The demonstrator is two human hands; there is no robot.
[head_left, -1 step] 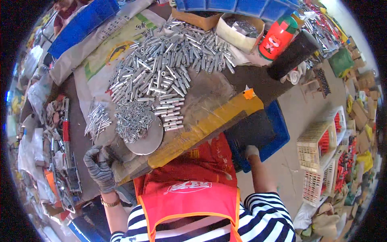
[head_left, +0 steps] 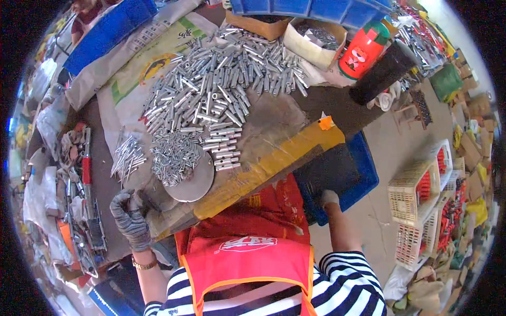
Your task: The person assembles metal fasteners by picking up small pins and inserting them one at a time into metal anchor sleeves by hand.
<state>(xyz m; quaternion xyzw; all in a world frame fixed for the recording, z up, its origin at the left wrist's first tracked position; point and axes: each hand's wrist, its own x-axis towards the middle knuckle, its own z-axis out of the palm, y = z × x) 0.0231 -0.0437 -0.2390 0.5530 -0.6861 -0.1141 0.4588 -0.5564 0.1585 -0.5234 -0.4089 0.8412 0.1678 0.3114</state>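
My left hand (head_left: 129,221), in a grey striped knit glove, rests at the table's near left edge. Its fingers are curled in beside a dark block-like shape; what they hold, if anything, is hidden. Low on the right, my right hand (head_left: 330,198) reaches over a blue tray (head_left: 369,174) with a dark inside, and its fingers do not show. On the table lie a round grey disc (head_left: 192,181), a heap of small metal pins (head_left: 174,152), a short row of slotted metal tubes (head_left: 224,150), a bundle of thin nails (head_left: 128,158) and a large pile of metal tubes (head_left: 211,79).
Yellow tape (head_left: 274,168) runs along the table's front edge. At the back stand a white carton (head_left: 316,50), a red bottle (head_left: 361,52) and a black cylinder (head_left: 382,73). Blue bins (head_left: 311,7) line the far side. Plastic crates (head_left: 414,195) sit at the right; tools (head_left: 87,171) lie left.
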